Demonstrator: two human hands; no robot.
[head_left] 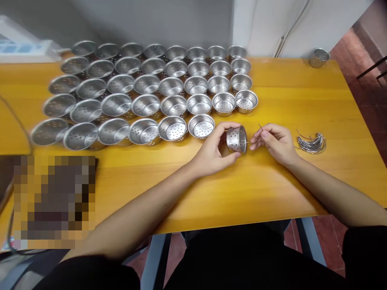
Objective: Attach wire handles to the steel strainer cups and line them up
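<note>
My left hand (213, 151) is wrapped around a small perforated metal cup (233, 139), tilted on its side with its mouth facing right. Just to the right, my right hand (276, 143) pinches a thin metal wire (260, 127). One end of it sticks up above the fingers, and a thin end shows at the cup's rim. Whether that end passes through a hole cannot be made out. A small bundle of curved metal wires (311, 143) lies on the table to the right of my right hand.
Rows of perforated metal cups (146, 105) stand mouth up across the left and middle of the wooden table (302, 96). A lone metal cup (319, 57) sits at the far right corner. A blurred-out dark object (54, 197) lies at the left, near a cable (18, 114).
</note>
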